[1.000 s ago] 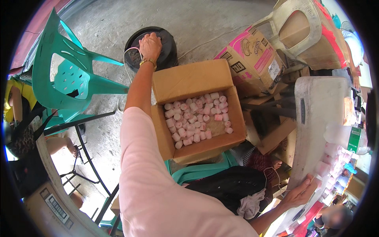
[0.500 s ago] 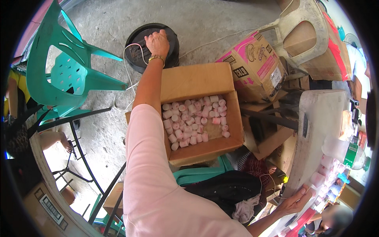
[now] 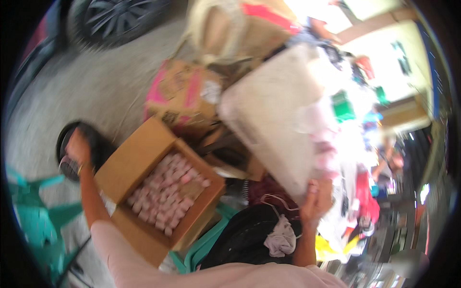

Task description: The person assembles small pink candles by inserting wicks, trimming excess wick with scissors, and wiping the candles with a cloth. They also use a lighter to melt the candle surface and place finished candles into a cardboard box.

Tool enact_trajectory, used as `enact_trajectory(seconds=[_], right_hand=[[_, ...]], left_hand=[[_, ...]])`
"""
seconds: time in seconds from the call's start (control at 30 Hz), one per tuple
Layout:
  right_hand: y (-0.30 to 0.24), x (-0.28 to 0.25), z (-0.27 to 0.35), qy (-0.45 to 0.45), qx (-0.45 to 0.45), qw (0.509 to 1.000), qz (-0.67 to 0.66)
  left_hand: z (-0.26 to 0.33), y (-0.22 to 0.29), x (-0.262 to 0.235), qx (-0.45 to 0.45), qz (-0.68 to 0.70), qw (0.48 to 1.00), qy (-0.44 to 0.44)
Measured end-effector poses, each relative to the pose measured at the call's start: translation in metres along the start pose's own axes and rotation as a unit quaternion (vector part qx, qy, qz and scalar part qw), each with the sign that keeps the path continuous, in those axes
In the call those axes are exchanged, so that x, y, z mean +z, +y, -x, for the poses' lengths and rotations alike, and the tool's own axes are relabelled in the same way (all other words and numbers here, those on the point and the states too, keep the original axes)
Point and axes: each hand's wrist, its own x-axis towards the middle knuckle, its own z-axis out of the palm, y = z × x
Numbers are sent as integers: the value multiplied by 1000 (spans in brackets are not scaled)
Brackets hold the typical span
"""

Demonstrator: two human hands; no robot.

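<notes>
Sitting near the left hand [image 3: 78, 148], an open box [image 3: 197, 218] holds pinkish cylinders [image 3: 165, 194].

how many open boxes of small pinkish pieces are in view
1: the open cardboard box, left of centre, between the left hand and right hand; more may be hidden.

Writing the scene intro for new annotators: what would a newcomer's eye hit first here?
Probably the open cardboard box left of centre, with many small pale pink cylinders loose inside. Next, likely the left hand stretched out to a black round object on the floor at far left, and the right hand at the pale tabletop's edge, right of the box.
</notes>
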Motion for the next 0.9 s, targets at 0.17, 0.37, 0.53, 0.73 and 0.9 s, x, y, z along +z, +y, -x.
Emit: enact_trajectory(seconds=[0.17, 0.37, 0.53, 0.73, 0.9], right_hand=[[-9, -4, -10, 11, -20, 997, -74], [-10, -4, -13, 36, -34, 995, -81], [-9, -4, -12, 35, -40, 995, -79], [-6, -2, -11, 35, -53, 995, -78], [-10, -4, -13, 34, -35, 996, -80]], left_hand=[[5, -14, 32, -75, -86, 984, -134], [5, -7, 27, -85, -93, 984, -126], [2, -4, 20, -89, -80, 984, -132], [3, -8, 25, -78, -71, 986, -130], [-3, 0, 13, -98, -72, 980, -160]])
